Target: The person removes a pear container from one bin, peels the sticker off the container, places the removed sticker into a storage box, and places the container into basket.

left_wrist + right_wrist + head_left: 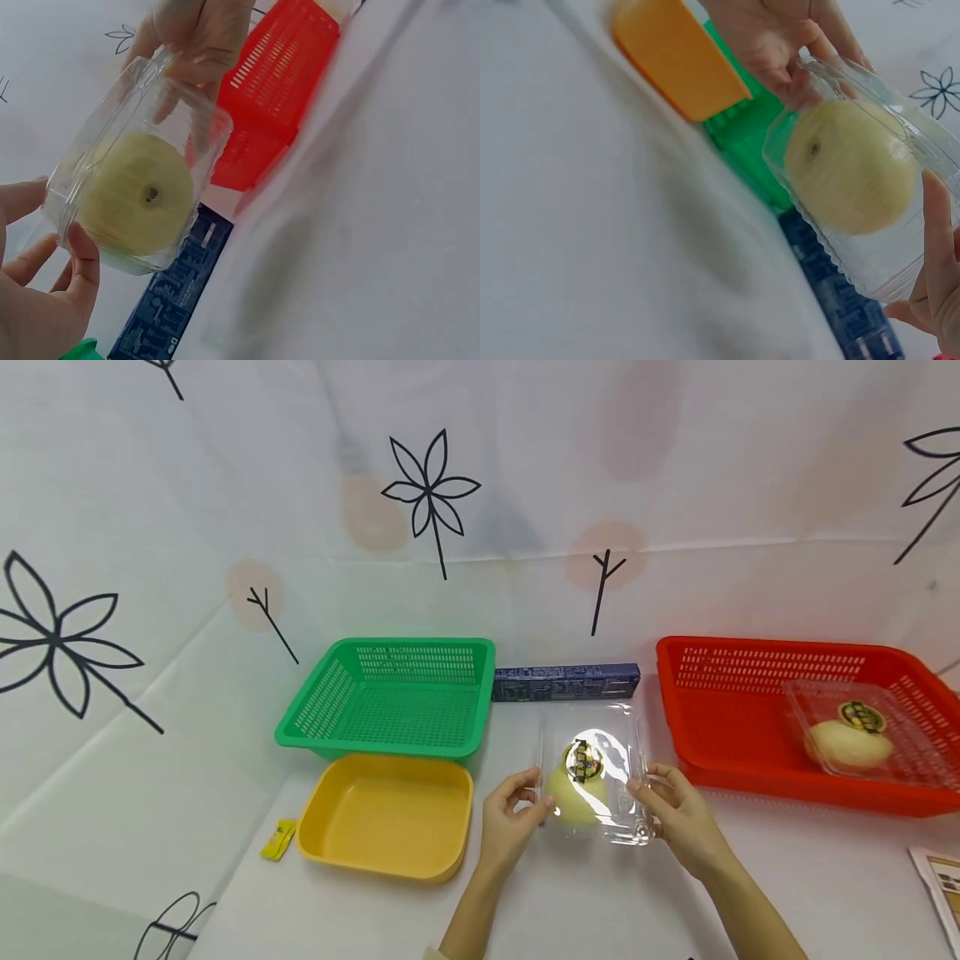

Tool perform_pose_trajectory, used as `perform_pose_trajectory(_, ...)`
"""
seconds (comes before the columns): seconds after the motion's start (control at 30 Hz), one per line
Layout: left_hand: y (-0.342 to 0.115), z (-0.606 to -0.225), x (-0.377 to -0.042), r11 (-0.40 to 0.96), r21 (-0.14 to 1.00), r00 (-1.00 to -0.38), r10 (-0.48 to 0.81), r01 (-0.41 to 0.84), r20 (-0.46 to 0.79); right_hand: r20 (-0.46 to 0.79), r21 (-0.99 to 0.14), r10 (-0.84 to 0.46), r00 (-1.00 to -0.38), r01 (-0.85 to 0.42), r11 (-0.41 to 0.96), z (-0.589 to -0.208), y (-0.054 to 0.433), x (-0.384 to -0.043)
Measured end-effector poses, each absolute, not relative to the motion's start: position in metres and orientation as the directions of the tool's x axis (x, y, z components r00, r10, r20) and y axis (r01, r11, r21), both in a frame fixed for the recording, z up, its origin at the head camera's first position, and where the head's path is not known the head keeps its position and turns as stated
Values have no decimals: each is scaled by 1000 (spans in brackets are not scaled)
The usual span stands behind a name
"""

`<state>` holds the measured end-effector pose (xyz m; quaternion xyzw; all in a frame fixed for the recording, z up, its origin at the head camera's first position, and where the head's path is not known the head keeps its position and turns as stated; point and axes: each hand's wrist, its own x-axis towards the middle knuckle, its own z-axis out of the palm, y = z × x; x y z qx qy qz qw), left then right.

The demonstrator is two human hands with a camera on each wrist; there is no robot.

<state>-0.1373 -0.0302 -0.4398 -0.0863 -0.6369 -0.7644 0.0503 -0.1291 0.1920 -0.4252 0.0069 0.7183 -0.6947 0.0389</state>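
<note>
Both hands hold a clear plastic clamshell box (617, 735) above the table, in the middle of the head view. Inside lies a pale yellow round fruit (573, 806), perhaps a melon, under a dark round label (582, 762) on the lid. The left hand (506, 827) pinches the box's left edge between thumb and fingers. On the opposite edge, the right hand (688, 822) grips with its thumb on top. Both wrist views show the box from below, where the fruit (124, 199) has a small dark spot at its end.
A red basket (750, 777) at right holds a similar boxed fruit (851, 745). To the left stand a green basket (405, 714) and a yellow tub (386, 818), with a small yellow packet (278, 840) beside it. A dark blue box (566, 683) lies against the back.
</note>
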Motion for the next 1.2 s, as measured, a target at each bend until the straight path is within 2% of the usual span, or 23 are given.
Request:
perform_pose_trajectory(0.3, -43, -457, -127, 22, 997, -993, 93, 70, 67, -177, -984, -70, -982, 175, 23, -455, 183, -112)
perform_pose_trajectory(0.63, -54, -465, -122, 48, 999, -983, 185, -2, -11, -276, -961, -195, -941, 268, 69, -468, 188, -104)
perform_pose_trajectory(0.87, -60, -471, -120, 52, 998, -967, 251, -36, -48, -261, -964, -266, -928, 235, 125, -468, 193, -103)
perform_pose_trajectory(0.97, -62, -472, -120, 94, 995, -966, 258, 11, -14, -260, -963, -272, -926, 227, 147, -467, 194, -103)
perform_pose_trajectory(1.07, -60, -470, -123, 165, 976, -971, 214, 142, 105, -244, -960, -222, -944, 201, 197, -464, 194, -105)
perform_pose_trajectory(1.2, -51, -463, -133, 244, 924, -953, 139, 295, 268, -163, -948, -122, -979, 121, 294, -458, 192, -113)
